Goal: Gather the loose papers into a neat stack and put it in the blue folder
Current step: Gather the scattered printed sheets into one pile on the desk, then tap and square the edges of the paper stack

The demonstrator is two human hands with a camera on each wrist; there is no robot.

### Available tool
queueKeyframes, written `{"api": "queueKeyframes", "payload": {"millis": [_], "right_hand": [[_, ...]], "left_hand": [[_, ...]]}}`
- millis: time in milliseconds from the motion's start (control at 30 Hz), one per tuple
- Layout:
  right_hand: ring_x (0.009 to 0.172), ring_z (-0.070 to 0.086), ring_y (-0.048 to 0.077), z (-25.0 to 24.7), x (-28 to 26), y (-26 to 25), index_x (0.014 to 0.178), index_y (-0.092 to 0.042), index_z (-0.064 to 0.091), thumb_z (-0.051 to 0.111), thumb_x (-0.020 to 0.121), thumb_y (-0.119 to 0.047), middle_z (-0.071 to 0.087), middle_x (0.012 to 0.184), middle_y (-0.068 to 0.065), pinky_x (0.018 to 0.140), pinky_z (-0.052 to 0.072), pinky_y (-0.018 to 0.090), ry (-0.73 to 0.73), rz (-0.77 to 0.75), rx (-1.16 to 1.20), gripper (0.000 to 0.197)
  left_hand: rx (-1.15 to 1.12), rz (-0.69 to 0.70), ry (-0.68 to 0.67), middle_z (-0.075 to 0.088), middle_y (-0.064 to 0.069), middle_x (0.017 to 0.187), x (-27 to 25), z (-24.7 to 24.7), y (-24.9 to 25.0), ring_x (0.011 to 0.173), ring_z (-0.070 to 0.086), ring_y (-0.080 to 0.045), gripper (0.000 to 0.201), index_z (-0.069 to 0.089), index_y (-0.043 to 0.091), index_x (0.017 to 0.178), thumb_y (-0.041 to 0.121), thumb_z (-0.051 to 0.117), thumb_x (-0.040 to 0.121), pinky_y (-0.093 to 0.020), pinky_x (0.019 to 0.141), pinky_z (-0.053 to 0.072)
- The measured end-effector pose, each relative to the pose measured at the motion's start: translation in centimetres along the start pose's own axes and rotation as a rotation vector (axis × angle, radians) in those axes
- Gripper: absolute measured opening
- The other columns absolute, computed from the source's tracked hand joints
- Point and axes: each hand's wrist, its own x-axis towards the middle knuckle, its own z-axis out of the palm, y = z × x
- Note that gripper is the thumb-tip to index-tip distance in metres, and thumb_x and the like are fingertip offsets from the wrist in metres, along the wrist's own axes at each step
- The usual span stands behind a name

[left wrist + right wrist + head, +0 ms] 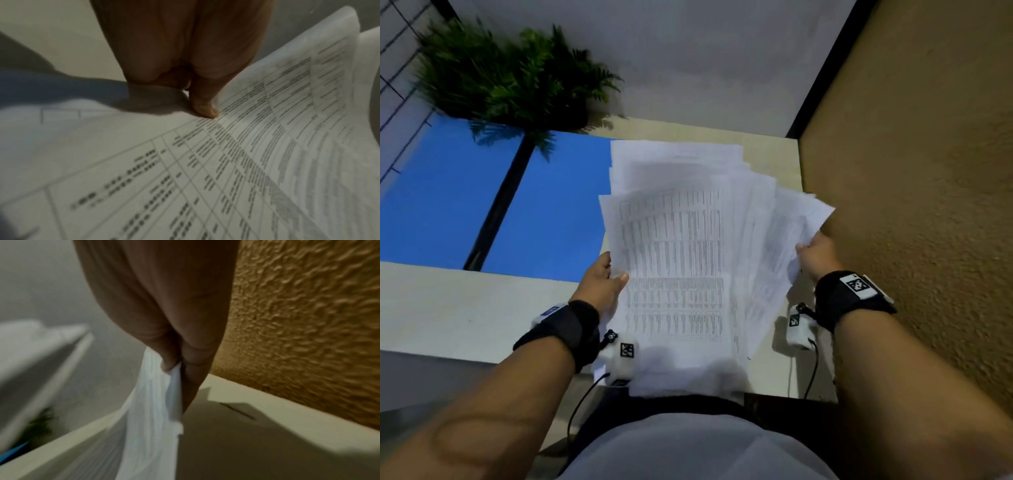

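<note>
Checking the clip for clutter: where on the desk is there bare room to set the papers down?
Bare desk lies left of the left hand, below the blue folder. The right side is crowded: fanned papers held by the right hand reach the textured wall.

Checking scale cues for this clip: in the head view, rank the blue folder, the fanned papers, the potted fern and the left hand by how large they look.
1. blue folder, partly cut off by the frame
2. papers, a close second, nearer the camera
3. fern
4. left hand, plainly smallest
</note>
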Motion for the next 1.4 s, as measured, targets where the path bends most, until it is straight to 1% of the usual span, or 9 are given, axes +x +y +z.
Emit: {"api": "queueKeyframes", "payload": {"millis": [67,167,400,600,767,900,967,1166,1400], "right_hand": [[0.075,0.052,0.024,0.3,-1.5,0.8,0.081,-0.01,0.048,0.046,0.101,-0.004,0.05,0.08,0.008,0.06,0.045,0.023,-0.099,0.058,-0.028,0.021],[0.073,0.053,0.022,1.7,-3.3,2.8,0.091,-0.002,0.055,0.044,0.1,0.0,0.061,0.087,0.019,0.046,0.041,0.019,-0.167,0.108,-0.013,0.015],[0.125,0.054,0.027,4.0,-4.9,5.3,0.138,-0.021,0.052,0.038,0.087,-0.076,0.059,0.133,0.004,0.111,0.038,0.047,-0.232,0.383,0.418,0.076],[0.105,0.068,0.031,3.8,-6.0,4.7,0.127,-0.006,0.061,0.076,0.08,-0.002,0.071,0.116,0.012,0.097,0.052,0.049,-0.278,0.144,0.301,0.05],[0.103,0.071,0.031,0.5,-7.4,0.0,0.122,-0.008,0.063,0.07,0.084,-0.001,0.074,0.11,0.011,0.091,0.056,0.047,-0.371,-0.06,0.429,0.04],[0.085,0.075,0.017,-1.4,-9.4,-4.9,0.109,-0.006,0.065,0.065,0.084,0.008,0.078,0.091,0.004,0.069,0.06,0.026,-0.342,-0.268,0.611,0.028],[0.078,0.075,0.012,-1.5,-9.8,-6.7,0.1,-0.01,0.067,0.07,0.082,0.006,0.078,0.082,-0.002,0.066,0.058,0.022,-0.243,-0.361,0.633,0.024],[0.094,0.074,0.028,-1.3,-9.7,-7.5,0.099,-0.004,0.072,0.089,0.064,-0.01,0.077,0.098,0.011,0.087,0.059,0.047,-0.129,-0.439,0.616,0.04],[0.107,0.07,0.028,-1.8,-10.3,-6.2,0.122,-0.005,0.056,0.088,0.062,-0.004,0.07,0.117,0.015,0.084,0.06,0.045,-0.137,-0.453,0.714,0.068]], "left_hand": [[-0.019,-0.008,-0.029,0.069,-0.001,0.122,0.4,0.4,0.9,0.114,0.064,-0.016,0.049,0.059,0.022,0.126,-0.014,0.043,0.095,-0.033,0.103,0.042],[0.066,-0.034,-0.077,0.065,-0.003,0.124,1.4,2.2,0.9,0.11,0.063,-0.015,0.045,0.055,0.018,0.126,-0.013,0.042,0.097,-0.032,0.102,0.041],[0.69,-0.117,-0.02,0.056,-0.012,0.125,1.5,6.2,-2.2,0.103,0.052,-0.026,0.034,0.045,0.003,0.133,0.004,0.048,0.099,-0.031,0.088,0.042],[0.721,-0.166,-0.154,0.046,-0.016,0.145,0.4,7.8,-2.3,0.125,0.05,-0.03,0.048,0.03,0.002,0.144,0.015,0.049,0.101,-0.028,0.095,0.038],[0.012,-0.064,-0.292,0.065,-0.006,0.131,-0.8,6.0,2.0,0.114,0.066,-0.021,0.064,0.045,0.011,0.139,0.003,0.076,0.083,-0.034,0.099,0.052],[-0.042,0.171,-0.287,0.079,0.002,0.093,-1.0,6.2,9.5,0.085,0.075,-0.013,0.071,0.069,0.014,0.107,0.018,0.098,0.044,-0.026,0.069,0.06],[-0.028,0.3,-0.21,0.078,0.007,0.089,-1.1,6.9,12.3,0.083,0.074,-0.01,0.053,0.069,0.018,0.102,0.011,0.091,0.054,-0.024,0.071,0.06],[-0.08,0.448,-0.13,0.074,0.004,0.102,-1.3,8.0,14.4,0.091,0.072,-0.007,0.057,0.07,0.013,0.107,0.009,0.091,0.055,-0.019,0.074,0.058],[-0.028,0.451,-0.258,0.077,0.0,0.106,-2.0,7.5,13.8,0.1,0.073,-0.016,0.074,0.067,0.014,0.116,0.027,0.09,0.047,-0.026,0.079,0.059]]}}
